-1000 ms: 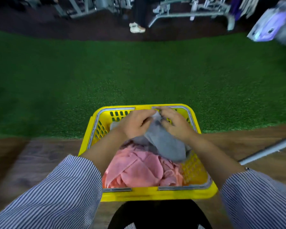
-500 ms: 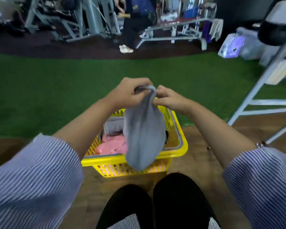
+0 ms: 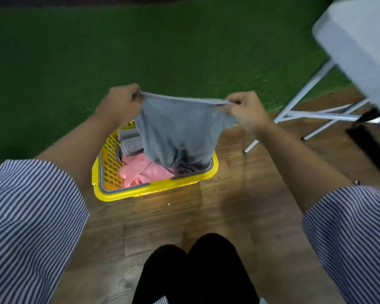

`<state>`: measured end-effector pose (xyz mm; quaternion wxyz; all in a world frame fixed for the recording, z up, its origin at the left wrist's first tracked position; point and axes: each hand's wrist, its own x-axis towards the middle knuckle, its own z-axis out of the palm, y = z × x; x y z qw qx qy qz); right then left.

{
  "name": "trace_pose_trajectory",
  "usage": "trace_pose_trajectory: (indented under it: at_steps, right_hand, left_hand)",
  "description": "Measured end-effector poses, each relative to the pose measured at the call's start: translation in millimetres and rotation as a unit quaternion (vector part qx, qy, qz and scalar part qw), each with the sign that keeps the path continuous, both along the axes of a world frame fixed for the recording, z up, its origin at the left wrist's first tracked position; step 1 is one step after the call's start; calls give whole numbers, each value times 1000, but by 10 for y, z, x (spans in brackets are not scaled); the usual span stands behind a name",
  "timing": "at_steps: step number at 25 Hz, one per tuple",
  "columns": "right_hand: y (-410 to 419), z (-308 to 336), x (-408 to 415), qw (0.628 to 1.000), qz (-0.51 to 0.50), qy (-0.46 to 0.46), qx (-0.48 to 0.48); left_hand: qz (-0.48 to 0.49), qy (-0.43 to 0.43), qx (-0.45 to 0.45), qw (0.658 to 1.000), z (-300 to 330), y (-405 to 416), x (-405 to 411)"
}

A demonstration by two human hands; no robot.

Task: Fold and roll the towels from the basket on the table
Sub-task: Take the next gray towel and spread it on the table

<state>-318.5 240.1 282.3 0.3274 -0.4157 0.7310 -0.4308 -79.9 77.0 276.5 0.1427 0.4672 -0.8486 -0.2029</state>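
Grey towel (image 3: pixel 180 130) hangs spread above the yellow basket (image 3: pixel 110 170), its top edge stretched taut between both hands and its lower part drooping into the basket's far right area. Left hand (image 3: pixel 121 104) pinches the top left corner, fingers curled round the cloth. Right hand (image 3: pixel 242 108) grips the top right corner in the same way (image slightly blurred). Inside the basket: pink towels (image 3: pixel 140 172) at the near side, rolled grey towels (image 3: pixel 130 139) at the far left. The basket stands on the wooden floor (image 3: pixel 228 205), green turf (image 3: pixel 97 51) beyond it. Right of the basket, the worktop (image 3: pixel 360 40) on white folding legs (image 3: pixel 305 115).
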Motion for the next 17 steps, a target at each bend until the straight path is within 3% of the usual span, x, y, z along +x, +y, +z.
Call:
trace_pose_trajectory:
  at_steps: [2, 5, 9, 11, 14, 17]
  right_hand:
    - [30, 765, -138, 1000, -16, 6, -17]
    - [67, 2006, -365, 999, -7, 16, -45]
    - [291, 4007, -633, 981, -70, 100, -153]
    - [521, 4789, -733, 973, -73, 85, -202]
    - [756, 5051, -756, 987, 7, 54, -152]
    - [849, 4934, -745, 985, 17, 10, -174]
  left_hand:
    - [31, -16, -9, 999, 554, 86, -9]
    - [71, 21, -98, 992, 1735, 166, -85]
    - [0, 65, -192, 979, 3510, 166, -164]
    - [12, 107, -194, 975, 4064, 156, -135]
    - [44, 132, -171, 975, 4455, 253, -162]
    - [-17, -52, -44, 998, 4580, 376, -380]
